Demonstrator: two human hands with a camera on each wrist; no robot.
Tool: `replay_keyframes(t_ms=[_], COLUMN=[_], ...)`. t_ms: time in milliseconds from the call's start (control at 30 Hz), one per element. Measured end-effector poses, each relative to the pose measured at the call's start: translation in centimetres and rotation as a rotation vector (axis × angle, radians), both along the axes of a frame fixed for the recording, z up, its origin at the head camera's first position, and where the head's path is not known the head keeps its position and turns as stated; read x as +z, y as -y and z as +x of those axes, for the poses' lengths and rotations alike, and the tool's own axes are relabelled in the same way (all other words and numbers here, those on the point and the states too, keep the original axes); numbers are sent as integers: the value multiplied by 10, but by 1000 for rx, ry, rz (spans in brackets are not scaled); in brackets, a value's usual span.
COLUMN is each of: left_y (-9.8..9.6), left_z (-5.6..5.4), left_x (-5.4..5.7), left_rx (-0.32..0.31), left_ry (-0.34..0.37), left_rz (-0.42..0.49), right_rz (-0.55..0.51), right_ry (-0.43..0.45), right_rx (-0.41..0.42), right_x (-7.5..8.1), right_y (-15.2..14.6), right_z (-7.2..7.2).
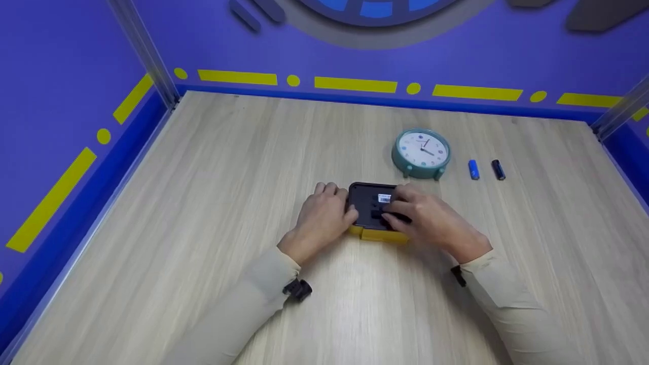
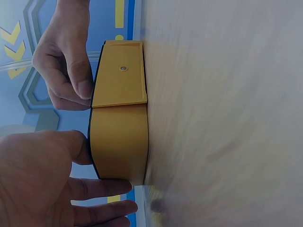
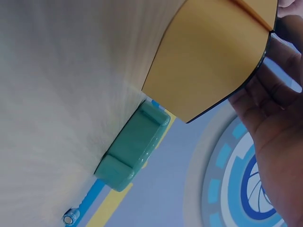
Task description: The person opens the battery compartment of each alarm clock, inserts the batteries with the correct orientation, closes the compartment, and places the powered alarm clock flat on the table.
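Note:
A yellow box-shaped device (image 1: 384, 235) lies on the table with its black back (image 1: 364, 195) facing up; a white barcode label (image 1: 384, 198) is on that back. My left hand (image 1: 325, 210) holds the device's left end, thumb on the black edge and fingers down the side. Over the right half is my right hand (image 1: 426, 215), its thumb and forefinger pinching at a small black part (image 1: 376, 214) near the middle of the back. Those fingers hide most of that part. In the left wrist view, a screw (image 2: 123, 68) shows on the yellow side.
Behind the device, a round teal clock (image 1: 423, 151) lies face up. To its right are a blue battery (image 1: 473, 170) and a dark battery (image 1: 498, 170). Blue walls with yellow marks (image 1: 355, 84) border the wooden table (image 1: 243, 152).

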State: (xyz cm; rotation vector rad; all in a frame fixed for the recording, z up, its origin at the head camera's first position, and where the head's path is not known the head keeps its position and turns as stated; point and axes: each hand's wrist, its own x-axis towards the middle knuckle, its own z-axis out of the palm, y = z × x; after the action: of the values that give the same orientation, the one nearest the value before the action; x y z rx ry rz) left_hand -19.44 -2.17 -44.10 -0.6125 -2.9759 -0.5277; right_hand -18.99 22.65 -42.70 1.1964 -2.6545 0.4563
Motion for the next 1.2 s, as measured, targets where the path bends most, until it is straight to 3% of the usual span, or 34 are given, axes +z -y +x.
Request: replay_keyframes(t_ms=[667,1200], left_y=[0,0], left_z=[-1,1], left_x=[0,1], left_rx=[18,11], left_ry=[23,25], left_rz=[15,2], right_rz=[114,63], right_ry=[-96,-71], right_rx=[41,-46], right_x=[8,6], right_y=[8,15], right_z=[5,7])
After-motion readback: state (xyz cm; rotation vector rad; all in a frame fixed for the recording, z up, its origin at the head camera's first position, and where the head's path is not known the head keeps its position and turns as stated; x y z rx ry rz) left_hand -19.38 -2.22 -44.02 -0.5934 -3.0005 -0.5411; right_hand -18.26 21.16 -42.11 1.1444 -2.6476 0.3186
